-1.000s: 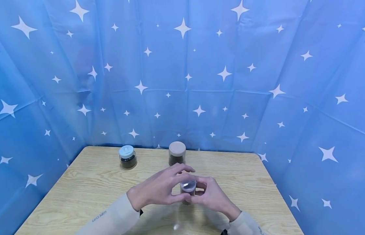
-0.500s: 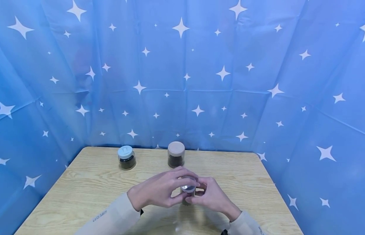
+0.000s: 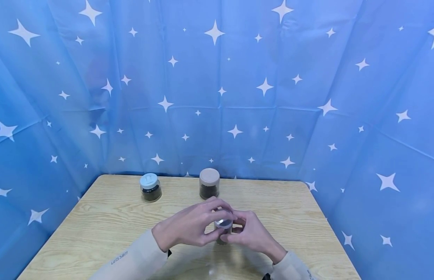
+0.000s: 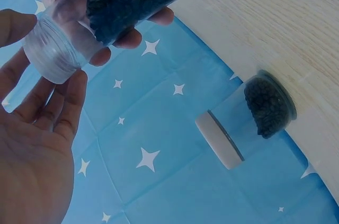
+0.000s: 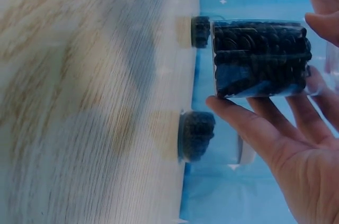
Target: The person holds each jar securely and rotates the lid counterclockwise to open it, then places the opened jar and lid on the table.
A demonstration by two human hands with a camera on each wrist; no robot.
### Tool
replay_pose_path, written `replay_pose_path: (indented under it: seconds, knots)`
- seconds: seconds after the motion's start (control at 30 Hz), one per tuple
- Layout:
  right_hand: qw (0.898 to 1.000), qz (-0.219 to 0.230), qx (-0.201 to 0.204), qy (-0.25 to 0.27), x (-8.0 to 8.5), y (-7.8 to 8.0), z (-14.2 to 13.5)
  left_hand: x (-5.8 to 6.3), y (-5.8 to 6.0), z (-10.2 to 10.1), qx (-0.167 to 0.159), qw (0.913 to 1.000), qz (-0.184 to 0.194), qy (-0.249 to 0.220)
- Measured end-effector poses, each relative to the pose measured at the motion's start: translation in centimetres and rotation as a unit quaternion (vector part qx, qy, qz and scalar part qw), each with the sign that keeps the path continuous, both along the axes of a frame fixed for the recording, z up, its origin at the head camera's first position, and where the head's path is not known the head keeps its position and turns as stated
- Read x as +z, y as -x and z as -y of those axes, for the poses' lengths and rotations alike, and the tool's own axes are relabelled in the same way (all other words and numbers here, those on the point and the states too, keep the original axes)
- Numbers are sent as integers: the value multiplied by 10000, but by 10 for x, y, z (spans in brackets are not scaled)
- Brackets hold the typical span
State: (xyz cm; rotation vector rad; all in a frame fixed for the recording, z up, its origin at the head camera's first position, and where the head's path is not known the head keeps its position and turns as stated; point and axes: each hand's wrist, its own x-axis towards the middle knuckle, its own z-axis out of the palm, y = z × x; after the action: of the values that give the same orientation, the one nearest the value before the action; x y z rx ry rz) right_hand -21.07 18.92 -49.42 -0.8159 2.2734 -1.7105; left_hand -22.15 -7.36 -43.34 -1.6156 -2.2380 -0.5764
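In the head view, a clear jar is held upright above the table between my two hands. Dark bean-like pieces fill most of it in the right wrist view. My right hand grips the jar's body from the right, its fingers behind the glass. From the left, my left hand curls thumb and fingers round the jar's clear top, its fingers partly covering the top in the head view.
A jar with a pinkish-beige lid stands behind my hands. Further left is a jar with a light blue lid. Both hold dark pieces on the wood-grain table; a blue star-patterned curtain hangs round its back and sides.
My left fingers have come down from a raised spread onto the jar's top. The right hand keeps its grip on the body. The head view has shifted slightly.
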Motion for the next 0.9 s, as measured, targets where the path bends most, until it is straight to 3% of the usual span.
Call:
replay_pose_path:
  seconds: [0.5, 0.9]
  knots:
    - [9998, 191, 4, -36, 2, 2, 4, 0, -2, -3, 379, 9989, 72, -273]
    - [9999, -52, -4, 99, 0, 3, 3, -2, -2, -10, 797, 9949, 225, -583]
